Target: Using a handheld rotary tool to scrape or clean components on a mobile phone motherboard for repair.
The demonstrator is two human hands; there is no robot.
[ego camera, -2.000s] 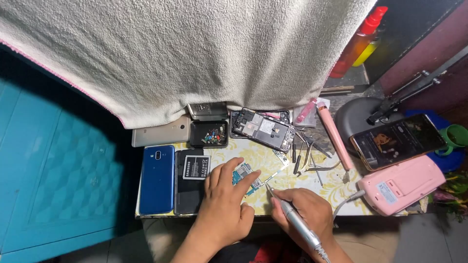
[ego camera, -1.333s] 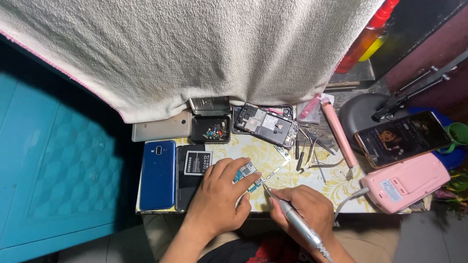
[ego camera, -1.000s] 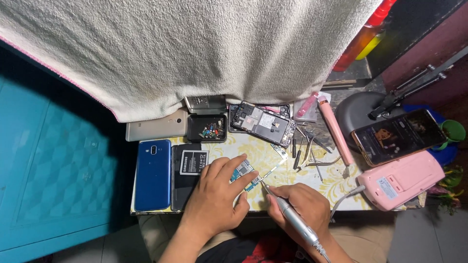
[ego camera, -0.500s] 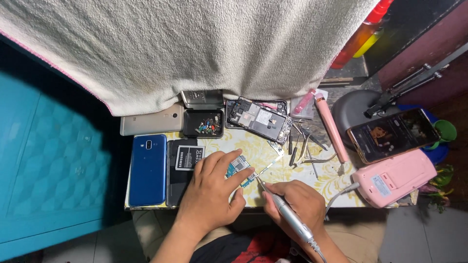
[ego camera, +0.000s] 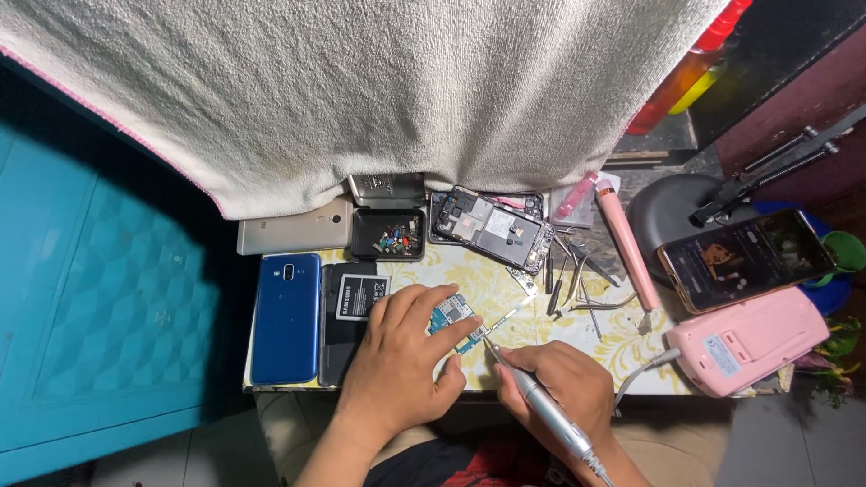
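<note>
Blue-green and small, the circuit board [ego camera: 454, 322] lies flat near the front edge of the counter [ego camera: 505, 293], its face crowded with tiny metal parts and a thin strip running off toward 2 o'clock. The left hand [ego camera: 401, 365] lies over it from 7 o'clock, its grip pressed onto the board with fingers on top and thumb at the near edge. The right hand [ego camera: 559, 383] sits at 4 o'clock from the board, its grip clamped around a silver pen-shaped tool [ego camera: 532, 401] whose fine tip touches the board's right side. At 9 o'clock from the board lie a black battery [ego camera: 359, 298] and, further out, a blue phone [ego camera: 286, 316]. At 12 o'clock sits a black tray of small parts [ego camera: 388, 234], and at 1 o'clock an opened phone frame [ego camera: 492, 227]. Tweezers [ego camera: 577, 289] lie at 2 o'clock. A pink device [ego camera: 749, 343] rests well away at 3 o'clock.
</note>
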